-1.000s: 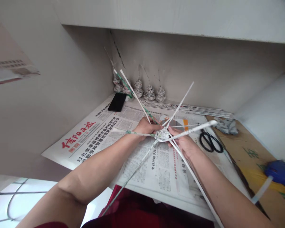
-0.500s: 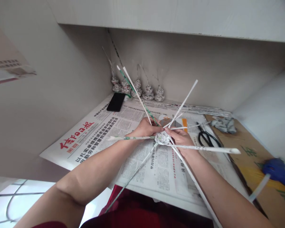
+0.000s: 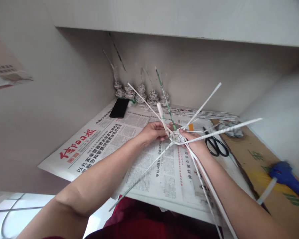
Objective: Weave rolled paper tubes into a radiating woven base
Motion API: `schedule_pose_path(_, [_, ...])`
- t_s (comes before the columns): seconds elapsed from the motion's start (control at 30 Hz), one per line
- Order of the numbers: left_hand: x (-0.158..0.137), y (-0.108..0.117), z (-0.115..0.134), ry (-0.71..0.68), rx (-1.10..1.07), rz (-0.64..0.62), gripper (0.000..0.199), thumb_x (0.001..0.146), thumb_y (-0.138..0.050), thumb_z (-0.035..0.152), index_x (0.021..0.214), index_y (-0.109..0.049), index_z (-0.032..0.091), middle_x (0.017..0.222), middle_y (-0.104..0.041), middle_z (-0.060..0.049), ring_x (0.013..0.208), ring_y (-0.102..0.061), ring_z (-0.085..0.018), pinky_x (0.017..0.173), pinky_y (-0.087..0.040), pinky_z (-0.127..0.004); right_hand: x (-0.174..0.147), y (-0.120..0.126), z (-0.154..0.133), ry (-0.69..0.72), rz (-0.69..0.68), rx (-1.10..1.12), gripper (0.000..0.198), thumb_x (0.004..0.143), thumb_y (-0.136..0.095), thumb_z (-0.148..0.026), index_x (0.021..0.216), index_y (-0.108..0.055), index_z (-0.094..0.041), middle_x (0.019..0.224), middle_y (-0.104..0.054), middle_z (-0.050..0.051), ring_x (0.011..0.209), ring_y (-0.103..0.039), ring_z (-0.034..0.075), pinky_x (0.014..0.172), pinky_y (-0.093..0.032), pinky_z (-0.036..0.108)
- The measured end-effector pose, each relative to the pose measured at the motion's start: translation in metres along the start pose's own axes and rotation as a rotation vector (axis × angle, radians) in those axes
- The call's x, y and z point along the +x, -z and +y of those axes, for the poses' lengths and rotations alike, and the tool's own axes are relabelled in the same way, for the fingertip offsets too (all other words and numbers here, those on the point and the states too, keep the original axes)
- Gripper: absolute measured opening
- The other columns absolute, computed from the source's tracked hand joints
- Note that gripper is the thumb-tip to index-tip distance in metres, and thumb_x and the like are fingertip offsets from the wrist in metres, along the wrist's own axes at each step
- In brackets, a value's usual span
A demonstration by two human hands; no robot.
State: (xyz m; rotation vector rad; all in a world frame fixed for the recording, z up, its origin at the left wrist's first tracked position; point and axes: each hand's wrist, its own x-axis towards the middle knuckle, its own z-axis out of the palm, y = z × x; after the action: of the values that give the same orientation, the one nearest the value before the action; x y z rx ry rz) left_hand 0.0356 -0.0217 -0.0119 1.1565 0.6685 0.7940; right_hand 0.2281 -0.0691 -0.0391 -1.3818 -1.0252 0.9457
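Note:
A small round woven paper piece (image 3: 178, 136) is held up over the newspaper, with several rolled paper tubes sticking out around it. My right hand (image 3: 195, 142) is closed on its right side, the thumb pressed on the weave. My left hand (image 3: 153, 133) is at the left side, fingers bent together at the base of a paper tube (image 3: 162, 114) that stands up toward me; some fingertips are hidden behind it. A green-marked tube (image 3: 166, 99) points away to the back. Long tubes also run down past my right forearm.
Newspaper (image 3: 99, 156) covers the table. At the back are several woven gourd-shaped pieces (image 3: 141, 93), a black phone (image 3: 119, 108) and a bundle of paper tubes (image 3: 201, 113). On the right lie black scissors (image 3: 216, 146), a crumpled grey cloth (image 3: 230, 129), cardboard (image 3: 257, 159) and a blue glue gun (image 3: 286, 176).
The woven piece has turned and shifted slightly right in my hands. The tube that pointed left now stands up, and the green-marked one has swung right. My left fingers have moved off the top edge.

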Motion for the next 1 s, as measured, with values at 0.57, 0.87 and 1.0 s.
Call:
schedule_pose_path(0.57, [0.003, 0.006, -0.004, 0.221, -0.006, -0.117, 0.044, 0.048, -0.089, 0.032, 0.076, -0.063, 0.011, 0.058, -0.060, 0.003, 0.044, -0.050, -0.004, 0.040, -0.034, -0.014, -0.022, -0.022, -0.015, -0.095, -0.095, 0.052, 0.035, 0.052, -0.084, -0.041, 0.069, -0.070, -0.014, 0.065, -0.070, 0.003, 0.056, -0.061, 0.016, 0.056, -0.047, 0.029])
schedule_pose_path(0.87, [0.003, -0.002, -0.007, 0.115, 0.118, 0.085, 0.027, 0.054, -0.084, 0.017, 0.070, -0.063, 0.012, 0.047, -0.057, 0.003, 0.039, -0.047, -0.006, 0.040, -0.035, -0.018, -0.023, -0.024, -0.011, -0.103, -0.131, 0.080, 0.035, 0.059, -0.081, -0.047, 0.073, -0.071, -0.016, 0.065, -0.070, 0.005, 0.057, -0.062, 0.018, 0.056, -0.048, 0.030])
schedule_pose_path(1.0, [0.002, -0.004, -0.008, 0.095, 0.081, 0.130, 0.024, 0.054, -0.084, 0.019, 0.068, -0.066, 0.011, 0.049, -0.058, 0.003, 0.041, -0.048, -0.006, 0.042, -0.036, -0.019, -0.024, -0.025, -0.013, -0.112, -0.110, 0.134, 0.035, 0.060, -0.081, -0.047, 0.075, -0.068, -0.018, 0.065, -0.069, 0.003, 0.055, -0.063, 0.019, 0.054, -0.050, 0.032])
